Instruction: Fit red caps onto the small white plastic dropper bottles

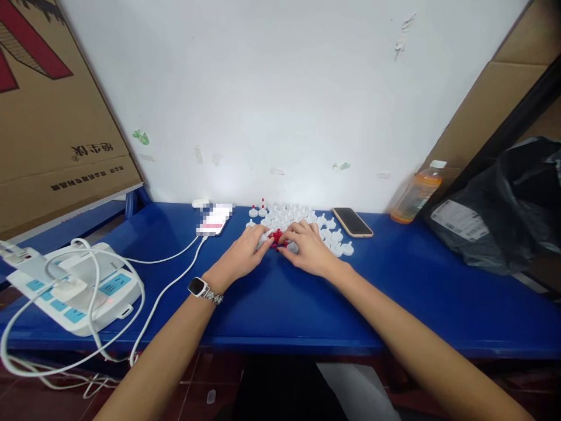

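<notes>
Both my hands meet at the far middle of the blue table [280,304]. My left hand [243,256], with a wristwatch, pinches a small white plastic piece [264,238] at its fingertips. My right hand [307,248] rests beside it, fingers curled over a little heap of small red parts [277,237]; what it grips I cannot see. Behind the hands lie several white round pieces [298,215], a few with red tips [262,204].
A phone on a charging cable [214,221] lies left of the pieces, another phone [352,222] to their right. An orange drink bottle [416,193] and a black bag [504,210] stand at right. A white power strip with cables [74,286] sits at left; cardboard leans on the wall.
</notes>
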`<state>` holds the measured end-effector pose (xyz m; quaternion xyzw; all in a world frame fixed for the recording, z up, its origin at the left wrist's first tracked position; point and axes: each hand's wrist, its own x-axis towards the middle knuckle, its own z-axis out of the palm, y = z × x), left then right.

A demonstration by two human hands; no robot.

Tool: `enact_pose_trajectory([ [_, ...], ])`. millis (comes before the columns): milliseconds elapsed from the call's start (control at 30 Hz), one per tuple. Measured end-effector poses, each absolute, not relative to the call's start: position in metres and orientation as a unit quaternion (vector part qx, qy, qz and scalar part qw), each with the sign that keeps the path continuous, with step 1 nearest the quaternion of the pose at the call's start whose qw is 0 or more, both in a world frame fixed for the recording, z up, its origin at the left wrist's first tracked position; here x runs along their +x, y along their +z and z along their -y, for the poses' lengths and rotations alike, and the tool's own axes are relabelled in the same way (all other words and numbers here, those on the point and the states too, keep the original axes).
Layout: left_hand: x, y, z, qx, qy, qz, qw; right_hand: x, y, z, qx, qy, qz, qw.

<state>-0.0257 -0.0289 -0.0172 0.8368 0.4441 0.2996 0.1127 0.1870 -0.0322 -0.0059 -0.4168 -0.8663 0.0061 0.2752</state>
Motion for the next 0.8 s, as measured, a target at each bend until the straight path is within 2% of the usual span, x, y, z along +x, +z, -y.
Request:
enact_pose_trajectory([
  [133, -0.024, -0.015, 0.030, 0.838, 0.292, -0.445, 0.120, 0.183, -0.013, 0.029, -0.417, -0.072, 0.884, 0.201],
  [233, -0.024, -0.014, 0.031, 0.844, 0.288, -0.436, 0.125, 0.179, -0.016, 0.026, -0.416, -0.083, 0.883, 0.201],
  [333, -0.024, -0.015, 0.031, 0.836, 0.297, -0.442, 0.130, 0.179, -0.013, 0.025, -0.416, -0.021, 0.866, 0.276],
  [433, -0.023, -0.015, 0.033, 0.835, 0.299, -0.442, 0.134, 0.180, -0.007, 0.026, -0.425, 0.135, 0.795, 0.412],
  [500, -0.020, -0.014, 0.036, 0.841, 0.297, -0.431, 0.139, 0.178, -0.005, 0.027, -0.416, 0.236, 0.742, 0.470],
  [600, -0.016, -0.012, 0.040, 0.844, 0.293, -0.423, 0.153, 0.173, -0.006, 0.026, -0.389, 0.314, 0.709, 0.498],
  [800, -0.013, -0.010, 0.045, 0.843, 0.299, -0.419, 0.158, 0.171, -0.009, 0.024, -0.358, 0.394, 0.638, 0.557],
])
